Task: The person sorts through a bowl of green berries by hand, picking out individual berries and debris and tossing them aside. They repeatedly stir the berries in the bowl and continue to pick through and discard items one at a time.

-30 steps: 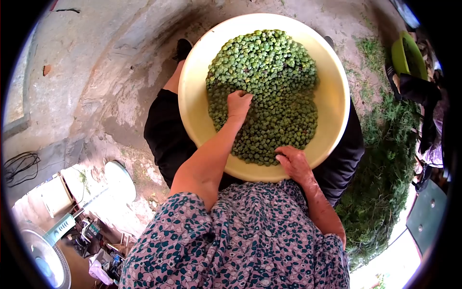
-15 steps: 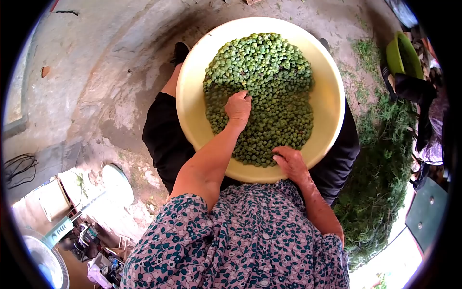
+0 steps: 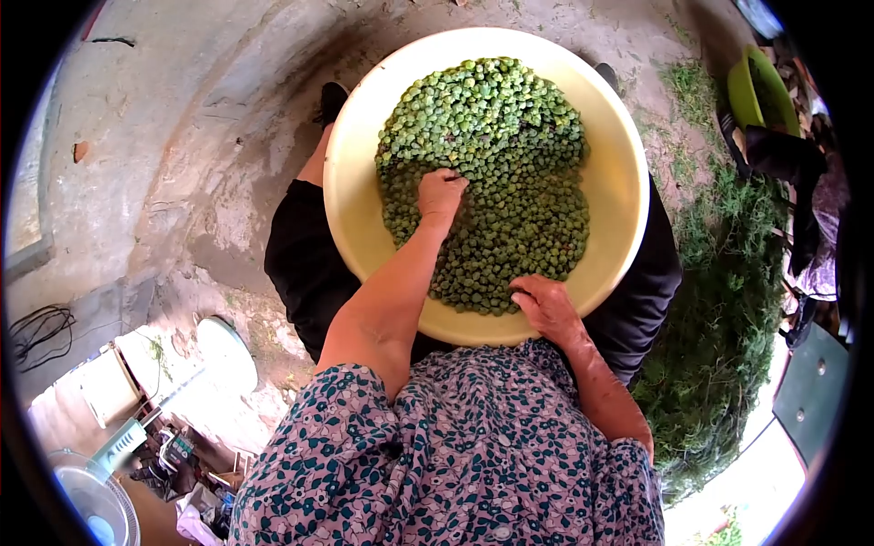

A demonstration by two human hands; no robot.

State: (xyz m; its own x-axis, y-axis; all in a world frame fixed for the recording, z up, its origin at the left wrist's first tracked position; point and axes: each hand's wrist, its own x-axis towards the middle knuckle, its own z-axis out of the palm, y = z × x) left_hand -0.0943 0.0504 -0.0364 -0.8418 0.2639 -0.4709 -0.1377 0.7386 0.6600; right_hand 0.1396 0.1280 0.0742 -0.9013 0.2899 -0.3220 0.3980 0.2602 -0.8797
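Observation:
A wide pale-yellow basin (image 3: 619,218) sits between my knees, tilted toward me. Many small round green pods or fruits (image 3: 496,105) fill its bottom, bright at the far side and shaded nearer me. My left hand (image 3: 442,194) is over the middle of the heap with its fingers curled together at the surface; whatever they pinch is too small to make out. Close to the near rim, my right hand (image 3: 548,305) touches the edge of the heap. Its fingers are bent and the thumb is drawn in, so anything held there is hidden.
Cut green plants (image 3: 710,364) lie in a pile on the right. Beyond them stands a lime-green tub (image 3: 751,96). On the left are a fan (image 3: 96,496), a round white disc (image 3: 226,353) and coiled black cable (image 3: 41,337).
The view has shifted slightly, with the basin a little further left. Both hands stay at about the same places over the heap, fingers still curled.

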